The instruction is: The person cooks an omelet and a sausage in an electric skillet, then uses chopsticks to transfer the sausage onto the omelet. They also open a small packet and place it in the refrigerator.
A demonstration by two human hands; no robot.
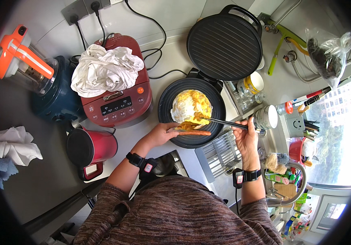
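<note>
A round flat egg-topped pancake [190, 105] lies in the black lower plate of an electric griddle [166, 122]. The egg is yellow and white, with an orange-brown sauce on its right and lower parts. My left hand [160, 134] holds a small open packet [190, 126] with brown-orange contents over the near edge of the plate; a long orange-brown strip, perhaps a sausage, shows along it. My right hand [245, 134] grips dark chopsticks [224, 122], their tips at the sauce on the pancake. The griddle's ridged lid [224, 46] stands raised behind.
Left of the griddle are a red rice cooker [120, 110] topped with a white cloth [105, 72], a red kettle [102, 145] and a blender [56, 92]. To the right stand stacked cups [264, 118], a metal sink rack [223, 153] and a curved faucet [301, 183]. A black cord [169, 73] crosses the counter.
</note>
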